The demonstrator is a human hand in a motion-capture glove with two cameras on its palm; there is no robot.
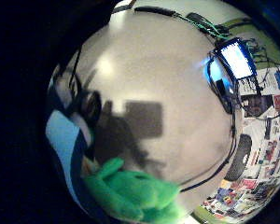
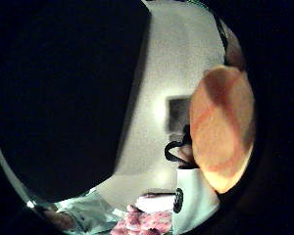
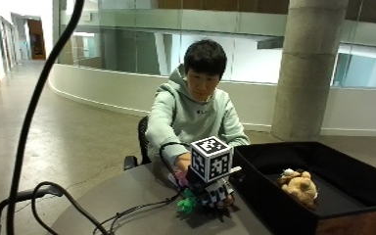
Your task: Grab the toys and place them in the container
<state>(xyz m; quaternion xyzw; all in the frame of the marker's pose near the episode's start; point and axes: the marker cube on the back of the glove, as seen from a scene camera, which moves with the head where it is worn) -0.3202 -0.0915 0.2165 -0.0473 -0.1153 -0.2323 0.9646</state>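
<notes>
Right hand over green toy; fingers hidden.

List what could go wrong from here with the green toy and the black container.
The gloved right hand is low on the table over the green plush toy, whose limbs stick out past it; a partial hold could drop it. The black container wall stands close beside the hand and could catch the toy. The brown plush toy already takes up floor space inside.

An office-building atrium: glass partitions, a concrete column, a long corridor.
</notes>
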